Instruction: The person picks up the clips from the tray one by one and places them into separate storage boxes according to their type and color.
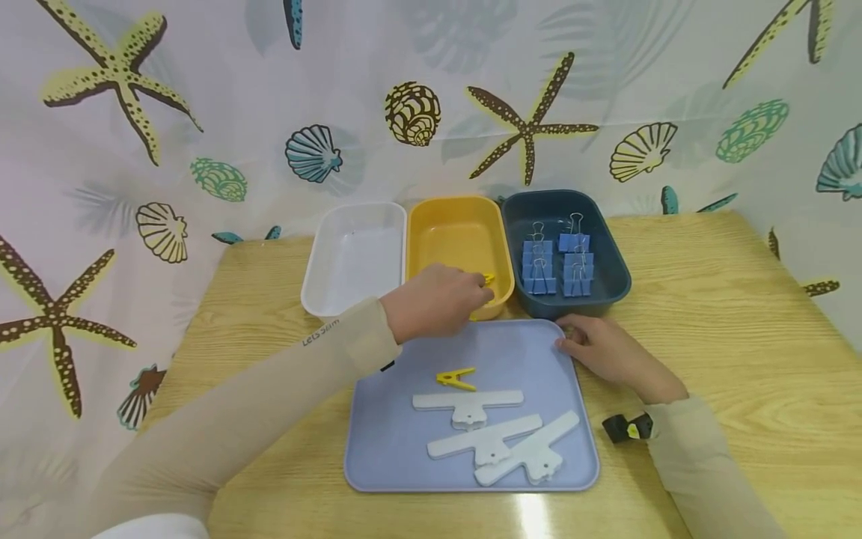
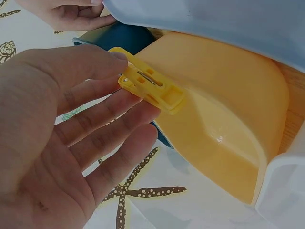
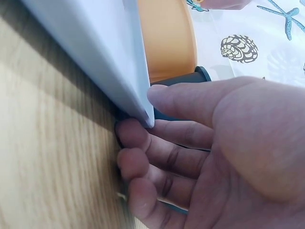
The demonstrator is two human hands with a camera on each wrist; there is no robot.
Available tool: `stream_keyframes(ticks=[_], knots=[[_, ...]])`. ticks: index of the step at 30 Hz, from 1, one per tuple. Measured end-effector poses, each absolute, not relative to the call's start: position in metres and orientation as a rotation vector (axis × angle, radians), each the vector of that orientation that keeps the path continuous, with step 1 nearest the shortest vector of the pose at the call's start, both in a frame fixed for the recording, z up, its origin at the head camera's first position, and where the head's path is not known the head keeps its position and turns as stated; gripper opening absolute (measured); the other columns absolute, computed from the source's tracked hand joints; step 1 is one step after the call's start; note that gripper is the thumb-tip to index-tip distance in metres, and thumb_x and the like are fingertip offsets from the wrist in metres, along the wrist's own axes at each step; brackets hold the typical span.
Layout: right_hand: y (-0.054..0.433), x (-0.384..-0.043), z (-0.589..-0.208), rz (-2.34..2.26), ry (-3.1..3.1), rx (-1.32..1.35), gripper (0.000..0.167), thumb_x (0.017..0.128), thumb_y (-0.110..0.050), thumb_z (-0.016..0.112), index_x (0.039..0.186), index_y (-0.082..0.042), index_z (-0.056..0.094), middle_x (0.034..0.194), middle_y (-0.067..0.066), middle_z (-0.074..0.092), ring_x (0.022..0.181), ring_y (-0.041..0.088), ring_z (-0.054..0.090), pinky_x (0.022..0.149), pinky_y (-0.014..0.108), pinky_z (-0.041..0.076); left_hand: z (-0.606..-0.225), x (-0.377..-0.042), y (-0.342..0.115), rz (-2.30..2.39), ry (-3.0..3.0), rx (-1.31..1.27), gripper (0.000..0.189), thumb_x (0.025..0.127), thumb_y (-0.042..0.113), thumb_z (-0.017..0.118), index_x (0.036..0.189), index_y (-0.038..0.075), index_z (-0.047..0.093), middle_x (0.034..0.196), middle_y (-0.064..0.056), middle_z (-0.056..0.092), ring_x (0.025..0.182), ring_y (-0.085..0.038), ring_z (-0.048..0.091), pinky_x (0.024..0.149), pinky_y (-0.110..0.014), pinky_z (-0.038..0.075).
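Observation:
My left hand (image 1: 441,301) pinches a yellow plastic clothespin (image 2: 151,82) between thumb and forefinger, the other fingers spread loosely. It is over the front of the yellow bin (image 1: 458,213). The right hand (image 1: 609,352) grips the far right corner of the lavender tray (image 1: 384,442), thumb at the rim and fingers curled beneath it, as the right wrist view shows. On the tray lie another yellow clothespin (image 1: 456,379) and white wide-bar clips: one clip (image 1: 468,408) at the back, one (image 1: 486,442) in the middle, and one (image 1: 528,453) at the front right.
Left of the yellow bin stands a white bin (image 1: 322,266). To its right, a dark blue bin (image 1: 616,277) holds several blue binder clips (image 1: 539,277) in two columns. The wooden table (image 1: 741,322) meets a patterned cloth (image 1: 377,172) behind the bins.

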State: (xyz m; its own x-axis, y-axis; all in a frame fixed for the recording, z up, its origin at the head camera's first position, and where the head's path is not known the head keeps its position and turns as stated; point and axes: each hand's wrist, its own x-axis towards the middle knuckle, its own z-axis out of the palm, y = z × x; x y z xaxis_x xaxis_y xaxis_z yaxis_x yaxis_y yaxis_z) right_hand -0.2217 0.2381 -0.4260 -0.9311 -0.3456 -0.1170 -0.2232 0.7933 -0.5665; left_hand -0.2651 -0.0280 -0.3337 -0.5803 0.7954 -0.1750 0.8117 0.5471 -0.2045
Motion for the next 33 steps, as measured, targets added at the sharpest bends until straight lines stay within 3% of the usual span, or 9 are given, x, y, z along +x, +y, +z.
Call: stream_keyframes(ticks=[24,33], knots=[[0.239,-0.221,-0.427,-0.841,2.772,-0.459,0.031,0.093,-0.014,0.060,0.119,0.002,0.061,0.071,-0.001,0.058,0.065,0.011,0.049,0.059,0.025,0.040,-0.335,-0.281,-0.029,-0.370,2.755,1.359,0.028,0.093,0.017,0.062,0.121,0.018,0.066,0.106,-0.001,0.068,0.075,-0.017,0.058,0.071,-0.023,0.051],[0.240,-0.220,-0.427,-0.850,2.777,-0.471,0.030,0.093,-0.014,0.060,0.118,0.002,0.062,0.071,-0.002,0.058,0.064,0.011,0.049,0.059,0.025,0.040,-0.335,-0.285,-0.029,-0.299,2.769,1.325,0.024,0.092,0.014,0.059,0.114,0.017,0.067,0.101,-0.001,0.067,0.074,-0.017,0.056,0.069,-0.023,0.049]])
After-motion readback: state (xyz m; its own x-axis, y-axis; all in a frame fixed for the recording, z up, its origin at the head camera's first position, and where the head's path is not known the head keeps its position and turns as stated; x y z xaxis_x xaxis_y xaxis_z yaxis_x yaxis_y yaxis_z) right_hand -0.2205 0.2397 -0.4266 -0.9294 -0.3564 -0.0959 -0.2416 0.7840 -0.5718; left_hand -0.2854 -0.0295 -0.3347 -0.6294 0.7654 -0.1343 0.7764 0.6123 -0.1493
